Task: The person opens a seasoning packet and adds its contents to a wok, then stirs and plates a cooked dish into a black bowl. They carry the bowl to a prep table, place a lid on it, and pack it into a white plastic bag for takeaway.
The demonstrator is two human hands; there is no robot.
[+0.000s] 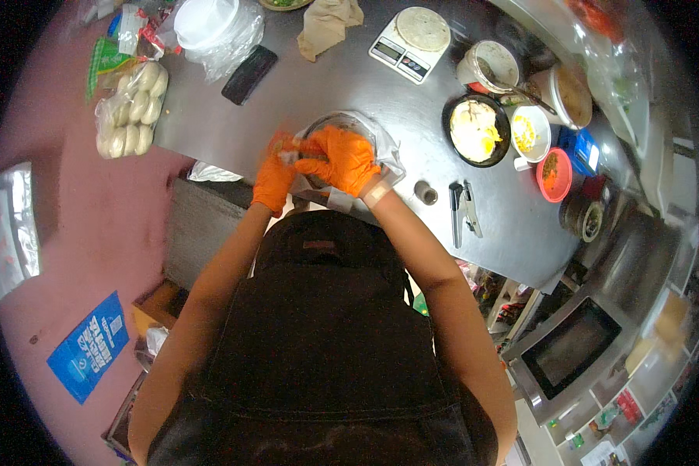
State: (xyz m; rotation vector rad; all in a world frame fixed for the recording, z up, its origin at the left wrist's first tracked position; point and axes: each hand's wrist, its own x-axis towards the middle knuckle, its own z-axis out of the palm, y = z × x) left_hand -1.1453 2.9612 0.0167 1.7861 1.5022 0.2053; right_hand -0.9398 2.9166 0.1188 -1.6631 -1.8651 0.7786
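Observation:
Both hands wear orange gloves and meet at the near edge of a steel table. My left hand point(276, 172) is blurred, its fingertips close to a small item that I cannot make out. My right hand point(343, 160) has bent fingers and lies over a round bowl lined with a clear plastic bag point(389, 154); it hides most of the bowl and what is in it. Whether either hand grips the small item cannot be told. Right of the hands stand a small metal cup point(426, 193) and a pair of metal tongs or clamp with a black handle point(465, 212).
A black phone point(249, 74), bagged dough pieces point(133, 110), white plastic bowls point(207, 23), a cloth point(329, 26) and a kitchen scale point(410, 43) lie farther back. At right stand a black bowl of fried egg point(476, 131), a white tub point(530, 134) and a red bowl point(554, 175).

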